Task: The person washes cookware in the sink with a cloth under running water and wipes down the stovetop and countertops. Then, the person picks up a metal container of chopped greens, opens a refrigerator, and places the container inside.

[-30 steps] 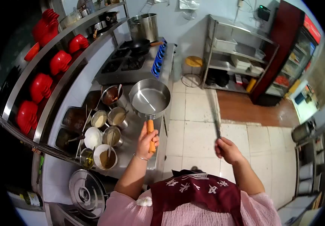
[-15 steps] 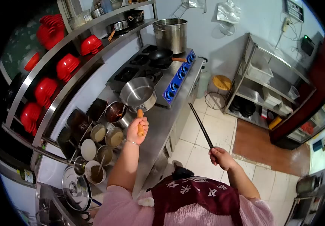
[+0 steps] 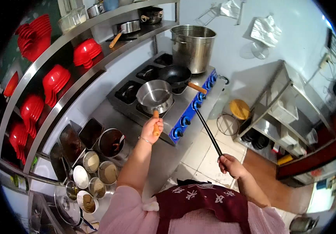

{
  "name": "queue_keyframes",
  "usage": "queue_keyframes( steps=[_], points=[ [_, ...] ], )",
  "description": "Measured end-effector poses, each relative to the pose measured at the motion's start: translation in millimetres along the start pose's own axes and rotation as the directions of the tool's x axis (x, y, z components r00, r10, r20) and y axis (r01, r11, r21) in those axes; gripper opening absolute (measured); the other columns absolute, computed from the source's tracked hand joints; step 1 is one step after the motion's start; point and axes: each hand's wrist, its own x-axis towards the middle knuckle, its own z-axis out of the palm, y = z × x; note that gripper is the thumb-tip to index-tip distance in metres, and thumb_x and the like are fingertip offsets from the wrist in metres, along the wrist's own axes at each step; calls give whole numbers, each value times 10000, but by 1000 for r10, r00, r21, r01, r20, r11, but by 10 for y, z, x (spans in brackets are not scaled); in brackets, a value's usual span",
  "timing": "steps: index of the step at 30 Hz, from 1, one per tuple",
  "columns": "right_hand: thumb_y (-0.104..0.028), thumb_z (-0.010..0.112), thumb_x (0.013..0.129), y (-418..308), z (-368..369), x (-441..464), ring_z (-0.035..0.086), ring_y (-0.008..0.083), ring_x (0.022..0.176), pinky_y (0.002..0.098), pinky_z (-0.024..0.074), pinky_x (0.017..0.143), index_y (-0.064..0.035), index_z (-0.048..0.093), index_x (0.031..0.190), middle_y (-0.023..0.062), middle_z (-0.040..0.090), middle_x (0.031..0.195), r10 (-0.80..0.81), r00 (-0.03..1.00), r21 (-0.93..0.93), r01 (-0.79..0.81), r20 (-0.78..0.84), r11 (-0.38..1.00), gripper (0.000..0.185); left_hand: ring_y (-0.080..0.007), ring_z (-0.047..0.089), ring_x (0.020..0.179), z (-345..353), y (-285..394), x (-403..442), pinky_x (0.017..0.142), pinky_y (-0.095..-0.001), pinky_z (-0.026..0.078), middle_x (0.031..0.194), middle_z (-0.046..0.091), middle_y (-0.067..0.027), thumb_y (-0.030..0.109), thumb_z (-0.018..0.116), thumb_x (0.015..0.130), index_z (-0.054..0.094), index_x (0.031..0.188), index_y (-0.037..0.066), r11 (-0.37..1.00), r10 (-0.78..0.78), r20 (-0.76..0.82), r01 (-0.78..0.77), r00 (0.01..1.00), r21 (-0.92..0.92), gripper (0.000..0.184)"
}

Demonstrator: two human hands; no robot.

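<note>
My left hand (image 3: 152, 129) is wrapped round the wooden handle of a steel saucepan (image 3: 154, 95). The pan is over the front burners of the gas stove (image 3: 115, 113); whether it rests on a grate I cannot tell. Its inside looks bare. In my right hand (image 3: 230, 165) is a pair of long black chopsticks (image 3: 209, 132), their tips pointing forward near the blue knob panel (image 3: 186, 121). Just beyond the saucepan, a black frying pan (image 3: 174, 75) with a wooden handle sits on another burner.
A tall steel stockpot (image 3: 193, 48) stands at the stove's back. Seasoning containers (image 3: 108, 172) and a pot of dark red sauce (image 3: 111, 143) line the counter at left. Red bowls (image 3: 56, 80) fill the shelves above. A wooden stool (image 3: 240, 109) and a steel rack (image 3: 267, 130) are at right.
The saucepan in my left hand has moved from the counter beside the stove to over the burners. The view has shifted closer to the stove. The chopsticks stay in my right hand.
</note>
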Motion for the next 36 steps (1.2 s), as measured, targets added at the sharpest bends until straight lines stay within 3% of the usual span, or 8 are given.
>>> queue_keyframes(
  steps=[6,13,22,25,28,30,33,36],
  points=[
    [-281,380,975,-644,-217,1034,421,105,491,231,342,460,-46,500,901,-1,426,611,-84,961,-109,116,264,987,274,-117,500,664,188,-155,78,539,-235,436,856,530,-55,128,490,869,428,1059,44,989,78,-132,-60,988,136,217],
    [-299,440,944,-1307,90,2323,409,100,509,234,313,446,-40,529,890,6,461,627,79,870,20,-102,486,995,279,-123,505,627,393,-111,207,495,-246,439,873,539,-53,145,479,876,418,1148,62,921,132,-392,34,911,389,291],
    [-400,421,932,-1197,365,3048,460,109,550,227,343,471,-50,544,1009,30,552,681,227,774,95,-345,591,934,378,-106,524,644,512,-83,211,493,-238,440,915,553,-45,159,513,865,369,1286,47,854,201,-429,56,881,517,460],
    [-452,380,933,-1220,414,2958,468,117,563,235,355,489,-55,525,1063,50,584,717,228,789,140,-367,571,920,442,-143,569,731,407,-56,153,606,-265,482,1003,567,-70,286,517,893,322,1341,47,759,206,-403,115,892,641,544],
    [-497,346,930,-1064,303,2813,483,134,574,249,369,499,-52,515,1078,57,593,728,211,808,191,-368,549,910,499,-192,592,845,368,-110,-147,742,-310,488,1078,564,-101,447,478,903,341,1335,49,876,185,-555,120,811,466,603],
    [-499,345,929,-742,153,2801,498,140,582,249,384,501,-49,539,1031,54,593,724,212,828,251,-385,519,888,500,-224,589,911,401,-261,-624,815,-339,470,1094,561,-118,559,430,884,349,1336,54,833,375,-623,45,686,551,682],
    [-409,414,925,-276,-50,2430,512,143,584,261,411,517,-40,572,955,69,592,740,345,763,-79,-363,547,928,402,-193,594,807,226,-702,-1596,753,-300,486,969,605,-108,401,494,908,488,1179,-1,834,504,-718,-55,480,548,486],
    [-272,465,910,431,304,1920,538,147,610,270,429,538,-25,568,963,85,601,777,514,658,-406,-326,550,854,273,-209,601,858,71,-1490,-3097,763,-312,510,1000,598,-135,285,446,942,495,1177,-10,927,329,-864,45,382,373,381]
  ],
)
